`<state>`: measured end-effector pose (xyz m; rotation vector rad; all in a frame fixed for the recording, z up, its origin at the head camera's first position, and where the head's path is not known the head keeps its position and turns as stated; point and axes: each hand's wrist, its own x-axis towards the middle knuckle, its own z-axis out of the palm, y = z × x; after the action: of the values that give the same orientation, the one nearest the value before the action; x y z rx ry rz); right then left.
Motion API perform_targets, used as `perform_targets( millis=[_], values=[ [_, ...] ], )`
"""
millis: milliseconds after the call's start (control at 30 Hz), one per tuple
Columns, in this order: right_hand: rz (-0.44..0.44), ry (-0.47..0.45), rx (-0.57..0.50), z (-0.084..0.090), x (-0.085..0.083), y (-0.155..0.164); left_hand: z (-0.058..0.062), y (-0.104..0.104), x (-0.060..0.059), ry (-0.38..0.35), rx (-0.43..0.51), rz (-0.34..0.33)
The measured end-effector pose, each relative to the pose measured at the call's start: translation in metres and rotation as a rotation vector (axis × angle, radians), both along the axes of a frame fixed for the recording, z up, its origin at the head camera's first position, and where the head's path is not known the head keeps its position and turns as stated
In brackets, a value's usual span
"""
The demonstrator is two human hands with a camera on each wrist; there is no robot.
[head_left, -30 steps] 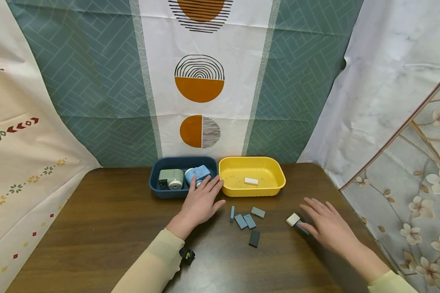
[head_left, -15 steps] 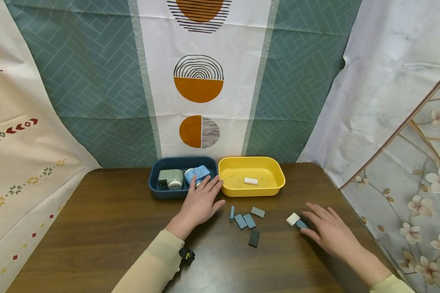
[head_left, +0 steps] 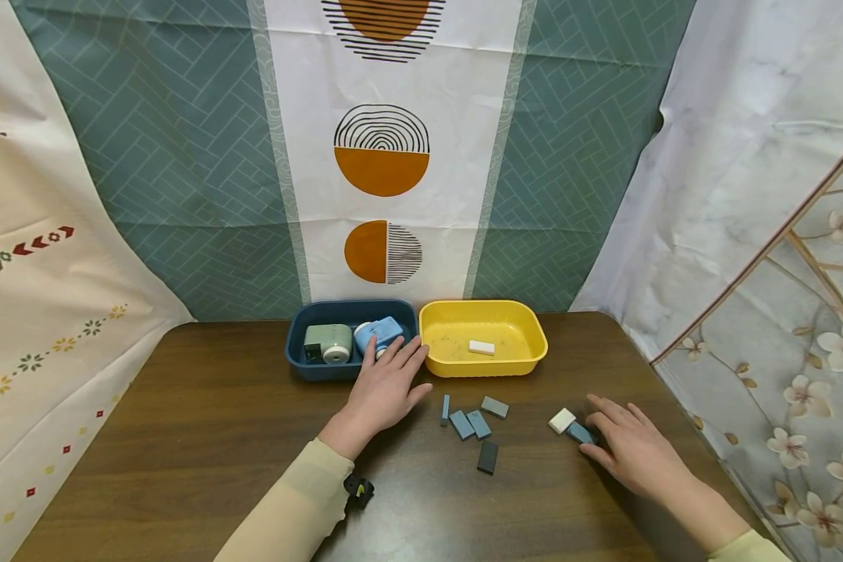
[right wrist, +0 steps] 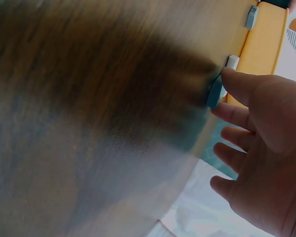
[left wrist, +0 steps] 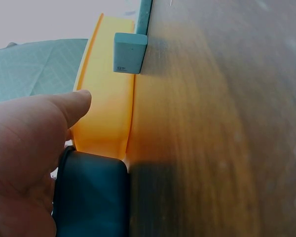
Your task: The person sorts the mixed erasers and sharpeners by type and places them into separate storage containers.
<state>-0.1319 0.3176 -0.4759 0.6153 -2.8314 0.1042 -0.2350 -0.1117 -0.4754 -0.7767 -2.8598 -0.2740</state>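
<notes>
My left hand (head_left: 382, 390) rests with straight, spread fingers over the front rims where the navy bin (head_left: 295, 363) meets the yellow bin (head_left: 481, 368). It holds nothing. On the right, the thumb and index finger of my right hand (head_left: 635, 453) pinch a small blue rectangular block (head_left: 579, 433) lying on the table; the other fingers stay loose. A cream block (head_left: 562, 421) sits end to end with it, at its upper left. In the right wrist view the blue block (right wrist: 214, 93) shows between thumb and index finger, the pale block (right wrist: 232, 62) just beyond.
Several blue-grey blocks (head_left: 478, 424) and one dark block (head_left: 488, 457) lie in front of the yellow bin. A white block (head_left: 481, 347) is inside that bin. The navy bin holds a green camera (head_left: 328, 337) and a light blue one (head_left: 386, 330).
My right hand has drawn slightly down and to the right, uncovering more of the blue block. The cream block and my left hand stay where they were.
</notes>
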Motion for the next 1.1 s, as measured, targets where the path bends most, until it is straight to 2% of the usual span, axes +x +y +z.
perform_targets(
  millis=[733, 1100],
  values=[
    [0.017, 0.008, 0.01, -0.0028, -0.0019, 0.0001, 0.0009, -0.0003, 0.0008, 0.01, 0.007, -0.004],
    [0.022, 0.03, 0.02, 0.0034, -0.0004, -0.0009, 0.0005, 0.0, -0.0003, -0.007, 0.002, 0.004]
  ],
)
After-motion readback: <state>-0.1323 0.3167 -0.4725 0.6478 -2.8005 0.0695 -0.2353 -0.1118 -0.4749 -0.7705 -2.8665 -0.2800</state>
